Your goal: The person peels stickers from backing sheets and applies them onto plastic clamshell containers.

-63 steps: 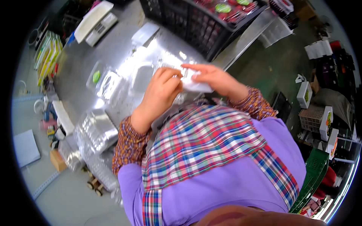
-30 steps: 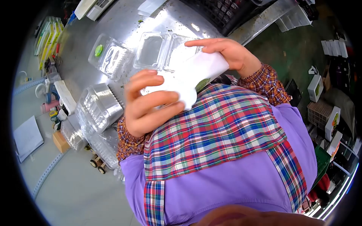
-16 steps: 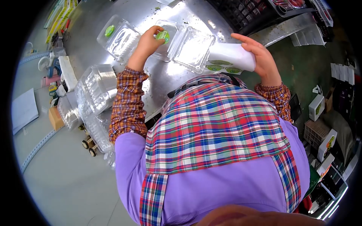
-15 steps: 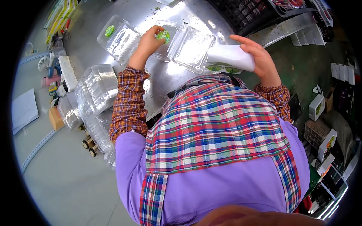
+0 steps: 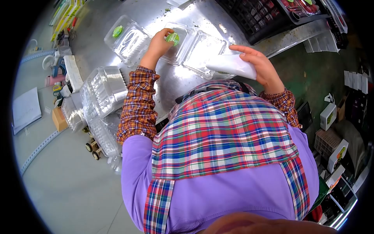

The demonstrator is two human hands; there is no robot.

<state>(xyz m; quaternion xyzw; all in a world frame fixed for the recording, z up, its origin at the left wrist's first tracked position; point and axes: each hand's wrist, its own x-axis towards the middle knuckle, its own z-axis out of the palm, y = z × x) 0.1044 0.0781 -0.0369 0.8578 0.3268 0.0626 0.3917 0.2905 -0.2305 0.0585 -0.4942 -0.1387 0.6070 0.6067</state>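
Note:
My left hand (image 5: 159, 46) is over an opened clear plastic clamshell box (image 5: 188, 39) on the metal table. Its fingers are curled around a round green sticker (image 5: 172, 38) lying against the lid. In my right hand (image 5: 265, 69) is a curled white sticker sheet (image 5: 233, 65), gripped between thumb and fingers with the index finger pointing left. The sheet's free end hangs over the near right corner of the box. To the left, a second opened clamshell box (image 5: 130, 43) has a green round sticker (image 5: 117, 31) on its lid.
A stack of nested clear boxes (image 5: 103, 91) stands at the table's left edge. A black crate (image 5: 259, 17) fills the back right, with packed red produce (image 5: 302, 7) beyond it. Left lies a cluttered shelf with a white tray (image 5: 73, 72). More boxes sit on the floor at right.
My right hand has moved slightly left and nearer to me, and the sheet has tilted so its green stickers are mostly hidden. My left hand stays at the sticker on the lid.

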